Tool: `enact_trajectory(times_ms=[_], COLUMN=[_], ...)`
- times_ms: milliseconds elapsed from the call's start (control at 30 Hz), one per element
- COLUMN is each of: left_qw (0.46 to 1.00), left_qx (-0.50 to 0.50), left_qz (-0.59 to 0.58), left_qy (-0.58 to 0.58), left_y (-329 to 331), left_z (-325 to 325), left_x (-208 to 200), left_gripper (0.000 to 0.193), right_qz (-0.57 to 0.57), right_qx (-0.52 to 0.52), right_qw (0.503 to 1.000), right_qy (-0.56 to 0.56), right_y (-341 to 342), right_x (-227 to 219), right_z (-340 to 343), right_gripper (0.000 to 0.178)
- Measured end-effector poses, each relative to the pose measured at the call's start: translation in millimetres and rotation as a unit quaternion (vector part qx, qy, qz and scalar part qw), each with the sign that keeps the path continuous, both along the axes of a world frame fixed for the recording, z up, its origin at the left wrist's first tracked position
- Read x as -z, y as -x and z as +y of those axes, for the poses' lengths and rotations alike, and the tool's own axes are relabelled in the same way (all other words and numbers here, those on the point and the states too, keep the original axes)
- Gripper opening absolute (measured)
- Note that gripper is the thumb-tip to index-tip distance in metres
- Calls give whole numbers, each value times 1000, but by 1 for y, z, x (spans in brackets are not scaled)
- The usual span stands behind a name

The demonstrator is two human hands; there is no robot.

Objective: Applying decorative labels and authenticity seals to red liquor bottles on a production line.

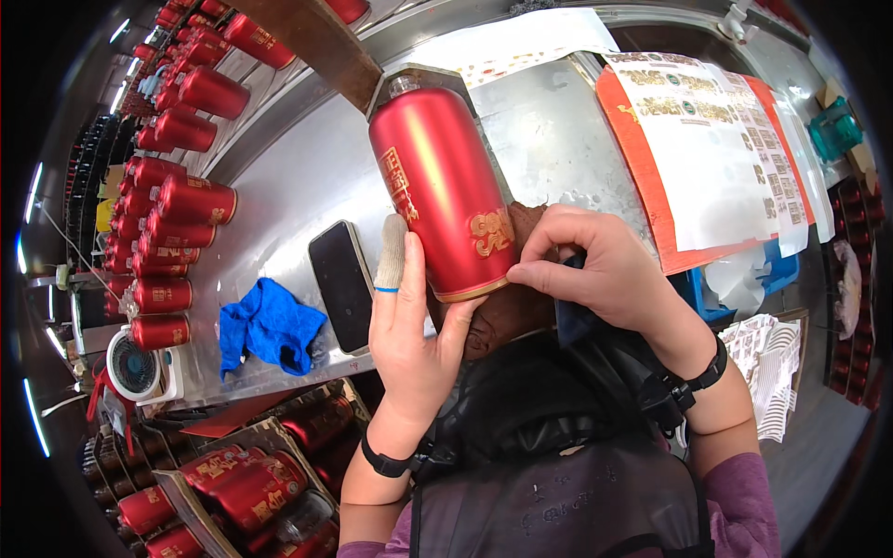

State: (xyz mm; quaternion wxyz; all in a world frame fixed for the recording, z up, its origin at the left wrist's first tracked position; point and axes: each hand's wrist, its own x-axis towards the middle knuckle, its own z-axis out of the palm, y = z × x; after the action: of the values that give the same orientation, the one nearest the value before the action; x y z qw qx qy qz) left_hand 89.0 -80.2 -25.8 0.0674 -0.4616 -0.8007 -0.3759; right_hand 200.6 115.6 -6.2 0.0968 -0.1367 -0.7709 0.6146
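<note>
A large red bottle [433, 172] with gold markings lies tilted in front of me, its short clear neck pointing away and its gold-rimmed base toward me. My left hand [407, 339] cradles the base end, fingers along the left side and thumb under the rim; one finger wears a beige finger cot [391, 251] with a blue edge. On the right, my right hand [595, 265] is closed in a pinch at the base rim, beside a raised gold emblem [491, 234]. Whatever lies between those fingertips, if anything, is hidden. Brown material shows behind the bottle's base.
On the metal table lie a black phone [341, 288] and a blue cloth [270, 325]. White sheets of gold decals [688, 158] rest on red board at right. Several red bottles [195, 200] line the left; a small fan [135, 365] stands near them. More bottles fill a crate [186, 484] below.
</note>
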Motion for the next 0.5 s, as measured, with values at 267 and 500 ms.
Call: enact_trajectory(times_ms=[267,500], left_qw=[988,880], left_qx=[30,96], left_qz=[-149,-430], left_qy=[-37,-177], left_y=[8,5], left_z=[-11,1], left_x=[19,12], left_gripper=[75,85], right_qz=[-36,-15], right_qx=[31,29], right_qw=[999,995], right_qy=[19,89], right_y=[-1,0], right_x=[1,5], right_z=[1,-5], right_gripper=[17,42])
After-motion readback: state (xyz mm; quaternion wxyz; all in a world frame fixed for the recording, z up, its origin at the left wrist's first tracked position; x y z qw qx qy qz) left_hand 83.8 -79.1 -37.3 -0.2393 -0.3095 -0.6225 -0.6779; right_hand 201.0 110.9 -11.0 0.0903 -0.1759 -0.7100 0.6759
